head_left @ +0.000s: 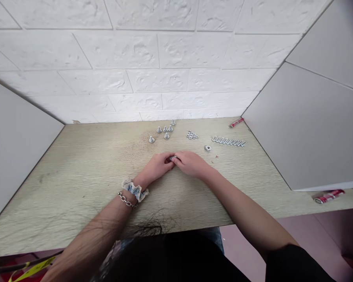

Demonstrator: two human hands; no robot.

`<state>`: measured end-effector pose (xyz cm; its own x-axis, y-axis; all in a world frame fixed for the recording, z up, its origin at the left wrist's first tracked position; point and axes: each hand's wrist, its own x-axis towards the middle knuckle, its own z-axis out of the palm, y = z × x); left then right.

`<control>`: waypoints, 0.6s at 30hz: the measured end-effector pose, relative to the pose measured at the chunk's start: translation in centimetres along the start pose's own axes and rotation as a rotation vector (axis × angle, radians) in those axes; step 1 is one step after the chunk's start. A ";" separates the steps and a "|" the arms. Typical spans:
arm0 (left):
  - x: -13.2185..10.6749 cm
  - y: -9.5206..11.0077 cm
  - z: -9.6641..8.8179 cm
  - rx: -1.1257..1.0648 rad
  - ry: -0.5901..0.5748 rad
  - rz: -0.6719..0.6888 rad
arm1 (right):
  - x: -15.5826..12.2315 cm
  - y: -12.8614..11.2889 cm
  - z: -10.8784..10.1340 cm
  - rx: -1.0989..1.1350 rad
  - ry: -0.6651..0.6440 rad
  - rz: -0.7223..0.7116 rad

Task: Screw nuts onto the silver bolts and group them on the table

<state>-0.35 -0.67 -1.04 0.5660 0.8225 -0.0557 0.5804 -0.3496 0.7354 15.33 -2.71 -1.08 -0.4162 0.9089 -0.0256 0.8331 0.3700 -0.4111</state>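
Note:
My left hand and my right hand meet over the middle of the table, fingertips pinched together. Between them shows a small silver metal fastener; the fingers cover most of it, so its exact kind is hidden. Just beyond the hands stand several bolts with washers on them, shanks pointing up. A small pile of nuts lies to their right. Farther right, a row of loose bolts lies side by side. One washer stack rests alone, near my right hand.
The pale wooden table ends at a white brick-patterned wall. Grey panels border it at the left and right. A red cylinder lies at the back right corner, another red cylinder near the right front edge.

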 end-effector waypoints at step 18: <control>0.0 0.0 0.0 -0.028 -0.012 -0.001 | -0.1 -0.3 0.0 0.020 0.072 0.068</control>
<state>-0.30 -0.66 -1.01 0.5729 0.8171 -0.0642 0.5639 -0.3361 0.7543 15.10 -2.92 -0.97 -0.3310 0.9436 0.0107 0.8511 0.3034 -0.4285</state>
